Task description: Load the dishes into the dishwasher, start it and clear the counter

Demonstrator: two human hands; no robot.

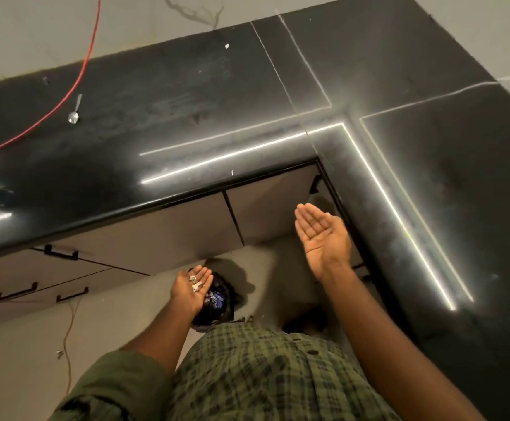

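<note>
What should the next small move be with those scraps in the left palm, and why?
Probably tip the left hand so the small pale scraps fall into the black bag-lined bin directly below it. The palm lies open and level above the bin, while the right hand is open and carries nothing.

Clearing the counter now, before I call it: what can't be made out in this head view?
- Scraps in the left hand: too small to identify.
- Dark bin beneath it: mostly hidden by that hand and the shirt.
- Dishwasher: not visible; whether it runs is unknowable.
- Counter: cut off at the left and right edges; glare masks small bits.
- Red cable: both ends leave the frame.
</note>
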